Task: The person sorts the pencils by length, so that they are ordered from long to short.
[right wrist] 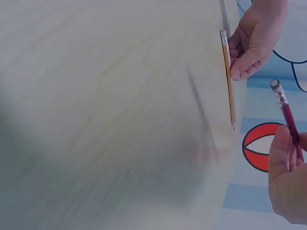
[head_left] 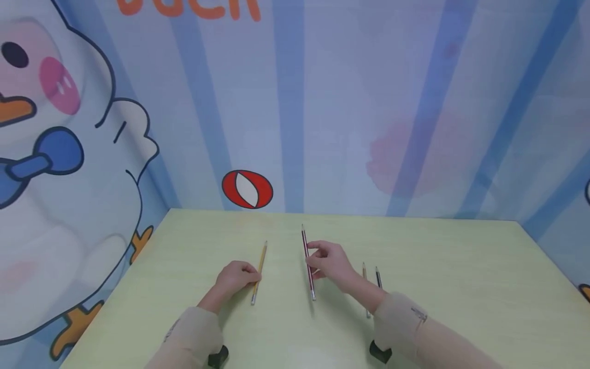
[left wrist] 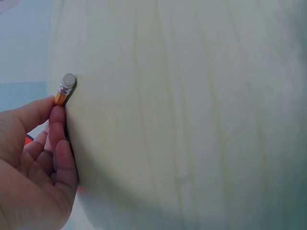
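A yellow pencil (head_left: 262, 259) with a white eraser lies along the table, tip pointing away; my left hand (head_left: 236, 279) pinches it between thumb and fingers near its middle. In the left wrist view only its eraser end (left wrist: 68, 80) shows past my fingertips. My right hand (head_left: 333, 264) holds a dark red pencil (head_left: 309, 277) by thumb and fingers, tip pointing away and eraser end toward me. The right wrist view shows this dark red pencil (right wrist: 287, 115) raised off the table, its shadow lying apart on the surface.
Beside my right forearm lie a light-coloured pencil (head_left: 364, 271) and a black pencil (head_left: 378, 278), both partly covered by the sleeve. The pale yellow table (head_left: 461, 287) ends at a blue striped backdrop (head_left: 336, 102) with cartoon prints.
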### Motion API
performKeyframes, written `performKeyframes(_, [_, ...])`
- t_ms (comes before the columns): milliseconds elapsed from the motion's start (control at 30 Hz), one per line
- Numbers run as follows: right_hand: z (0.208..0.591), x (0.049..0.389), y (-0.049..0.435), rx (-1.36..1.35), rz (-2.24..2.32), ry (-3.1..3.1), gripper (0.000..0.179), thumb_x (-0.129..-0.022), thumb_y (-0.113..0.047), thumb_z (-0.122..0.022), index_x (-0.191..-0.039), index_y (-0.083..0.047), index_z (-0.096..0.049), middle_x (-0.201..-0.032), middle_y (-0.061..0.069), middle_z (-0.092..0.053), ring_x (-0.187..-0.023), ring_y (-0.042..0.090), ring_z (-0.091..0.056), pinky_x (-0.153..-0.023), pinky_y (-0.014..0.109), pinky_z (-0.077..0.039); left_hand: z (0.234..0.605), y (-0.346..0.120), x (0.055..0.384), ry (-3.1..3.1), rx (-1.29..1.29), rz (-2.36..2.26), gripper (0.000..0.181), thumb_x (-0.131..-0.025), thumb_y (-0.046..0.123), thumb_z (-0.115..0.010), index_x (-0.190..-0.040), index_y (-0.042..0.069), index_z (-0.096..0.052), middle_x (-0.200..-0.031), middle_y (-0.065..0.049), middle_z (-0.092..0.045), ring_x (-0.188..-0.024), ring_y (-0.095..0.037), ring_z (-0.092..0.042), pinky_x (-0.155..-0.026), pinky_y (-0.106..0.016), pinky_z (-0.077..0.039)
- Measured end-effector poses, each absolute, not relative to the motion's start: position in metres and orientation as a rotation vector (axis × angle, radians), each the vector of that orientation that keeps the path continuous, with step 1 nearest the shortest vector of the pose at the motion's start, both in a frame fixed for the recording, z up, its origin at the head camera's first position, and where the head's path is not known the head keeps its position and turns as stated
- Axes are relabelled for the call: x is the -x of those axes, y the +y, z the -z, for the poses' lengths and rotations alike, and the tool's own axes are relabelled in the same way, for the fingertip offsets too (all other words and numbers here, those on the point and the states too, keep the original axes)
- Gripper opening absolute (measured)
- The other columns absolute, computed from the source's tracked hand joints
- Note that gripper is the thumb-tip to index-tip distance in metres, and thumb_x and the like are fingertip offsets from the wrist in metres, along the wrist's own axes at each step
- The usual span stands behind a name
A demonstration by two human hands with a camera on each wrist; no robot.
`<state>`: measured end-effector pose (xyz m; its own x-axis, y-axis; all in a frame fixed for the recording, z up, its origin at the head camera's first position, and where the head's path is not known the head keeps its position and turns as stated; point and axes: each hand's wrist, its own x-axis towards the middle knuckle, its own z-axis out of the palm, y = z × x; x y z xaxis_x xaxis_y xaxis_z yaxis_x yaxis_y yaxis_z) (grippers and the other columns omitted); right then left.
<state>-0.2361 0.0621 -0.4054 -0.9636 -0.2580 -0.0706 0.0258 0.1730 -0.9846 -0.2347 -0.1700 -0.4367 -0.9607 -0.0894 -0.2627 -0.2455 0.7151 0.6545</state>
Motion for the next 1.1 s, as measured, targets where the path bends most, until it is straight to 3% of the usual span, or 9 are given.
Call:
performKeyframes(167, [0.413, 0.249, 0.045, 0.196, 1.859, 2.273, 0.038, -0.078, 0.001, -0.058, -0.116, 0.004, -0.054, -0.068, 0.003, -0.055, -0.053, 0.009, -0.054, -0.052, 0.028, -0.051, 0.438, -0.170, 0.236, 2.724, 0.255, -1.072, 0.015, -0.076, 0.022, -0.066, -0.080, 0.008, -0.065, -0.070, 0.001, -0.058, -0.065, -0.012, -0.049, -0.057, -0.021, -0.034])
performKeyframes(400, [0.423, 0.260, 0.026, 0.180, 1.775, 2.370, 0.035, -0.076, 0.002, -0.061, -0.110, 0.004, -0.057, -0.074, 0.014, -0.062, -0.050, 0.013, -0.057, -0.052, 0.029, -0.052, 0.438, -0.170, 0.236, 2.722, 0.268, -1.076, 0.014, -0.076, 0.022, -0.066, -0.079, 0.008, -0.065, -0.069, 0.000, -0.058, -0.064, -0.012, -0.048, -0.057, -0.021, -0.034])
performKeyframes(1100, [0.443, 0.266, -0.003, 0.203, 1.383, 2.601, 0.028, -0.073, 0.002, -0.060, -0.101, 0.004, -0.060, -0.069, 0.009, -0.062, -0.044, 0.009, -0.050, -0.042, 0.018, -0.042, 0.441, -0.171, 0.237, 2.698, 0.309, -1.070, 0.014, -0.077, 0.024, -0.066, -0.080, 0.010, -0.064, -0.071, 0.000, -0.058, -0.065, -0.013, -0.048, -0.057, -0.022, -0.035])
